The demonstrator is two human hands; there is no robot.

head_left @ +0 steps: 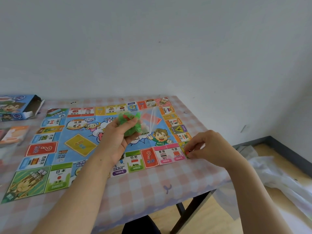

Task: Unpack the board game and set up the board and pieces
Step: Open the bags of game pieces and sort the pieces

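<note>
A paper game board (94, 142) lies unfolded across a table (143, 191) covered with a pale checked cloth, filling the middle and left of the frame.

The left hand (118, 141) is raised over the centre of the board, palm turned up and toward the camera. Its fingers are curled closed around a clear plastic bag (133, 123) bunched full of small green pieces with a few red ones showing through; the bulk of the bag sits between thumb and fingertips at the top of the hand, and a loose, empty flap of the plastic trails off to the right of the fingers.

The right hand (209, 147) is low at the right centre of the frame, over the board's near right corner square. Its thumb and fingertips are pinched together on a small red piece (187, 152), which sits at the very tips, touching or just above the corner square; I cannot tell which.

At the upper left of the frame the opened blue game box (18, 107) lies on the table, one end flap open. Below it, near the left edge, rests a stack of orange cards (16, 134), blurred.
</note>
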